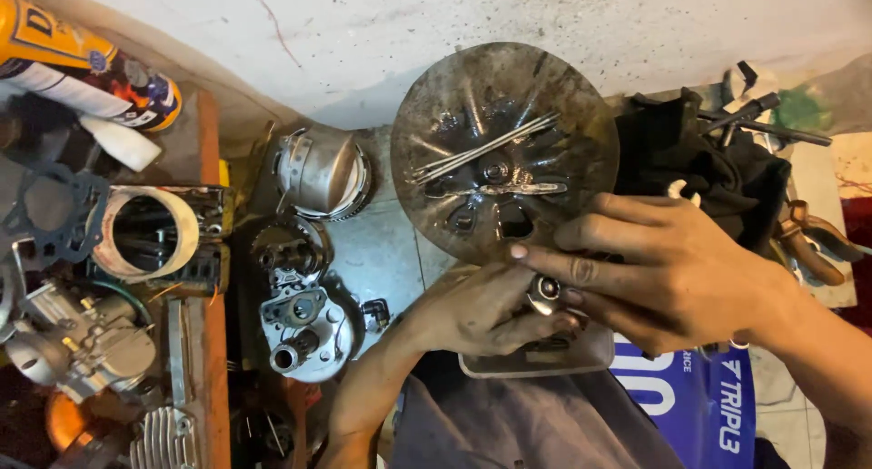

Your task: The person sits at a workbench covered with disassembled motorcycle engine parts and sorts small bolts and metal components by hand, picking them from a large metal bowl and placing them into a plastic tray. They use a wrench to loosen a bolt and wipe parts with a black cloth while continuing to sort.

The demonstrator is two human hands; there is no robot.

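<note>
Grimy workshop floor below a stained pale wall, engine parts spread around.

The round, dirty metal dish (505, 151) holds long thin metal rods (480, 148) in oily liquid. Just below the dish, the left hand (481, 310) and the right hand (668, 269) both curl closed around a small shiny round metal part (546, 290). Left of the dish lies a grey bell-shaped metal housing (320, 171).

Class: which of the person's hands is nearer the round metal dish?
Right. The right hand has fingertips touching the round metal dish at its lower rim; the left hand sits just below.
</note>
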